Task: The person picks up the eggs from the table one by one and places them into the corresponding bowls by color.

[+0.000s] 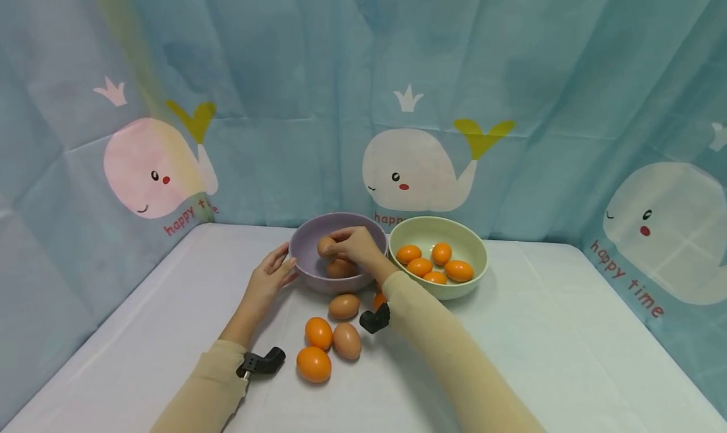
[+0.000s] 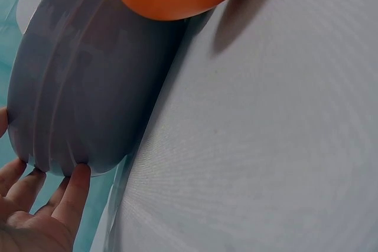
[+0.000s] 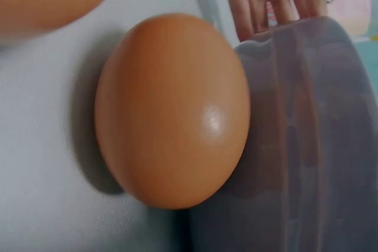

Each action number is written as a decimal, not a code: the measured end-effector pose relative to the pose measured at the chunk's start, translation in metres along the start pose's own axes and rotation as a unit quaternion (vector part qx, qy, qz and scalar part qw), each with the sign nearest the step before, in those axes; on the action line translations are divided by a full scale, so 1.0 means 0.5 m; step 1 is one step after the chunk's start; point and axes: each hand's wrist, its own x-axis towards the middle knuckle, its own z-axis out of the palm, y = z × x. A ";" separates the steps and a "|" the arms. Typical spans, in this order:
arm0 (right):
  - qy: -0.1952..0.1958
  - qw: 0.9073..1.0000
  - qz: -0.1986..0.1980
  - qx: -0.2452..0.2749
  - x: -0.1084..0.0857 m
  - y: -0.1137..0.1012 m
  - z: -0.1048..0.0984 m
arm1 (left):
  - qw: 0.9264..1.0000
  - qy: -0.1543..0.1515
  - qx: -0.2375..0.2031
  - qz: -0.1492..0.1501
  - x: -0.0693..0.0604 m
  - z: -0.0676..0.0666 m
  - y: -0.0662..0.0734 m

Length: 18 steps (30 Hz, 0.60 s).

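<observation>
My right hand pinches a brown egg inside the purple bowl. Beneath it in the bowl lies at least one more brown egg, partly covered by the hand. At the bowl's left side my left hand touches the outer wall; the left wrist view shows its fingers fairly straight, tips against the bowl. In front of the bowl is a brown egg, with a second brown egg nearer. The right wrist view shows a brown egg close beside the bowl, but not the right hand.
A pale green bowl with several orange eggs stands right of the purple one. Two orange eggs lie in front on the white table; another orange egg is half hidden by the right wrist. A whale-print curtain hangs behind.
</observation>
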 end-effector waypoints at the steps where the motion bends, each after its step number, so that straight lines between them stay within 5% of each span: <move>1: 0.000 1.000 -0.003 -0.011 0.000 0.001 0.000 | 1.000 0.000 0.001 0.000 0.001 0.000 0.000; 10: -0.009 0.993 -0.027 -0.119 0.005 0.005 0.006 | 1.000 -0.002 0.005 0.001 0.003 -0.003 -0.002; 18: -0.038 0.988 -0.046 -0.143 -0.001 0.006 0.004 | 1.000 -0.005 0.005 0.003 -0.001 0.000 -0.001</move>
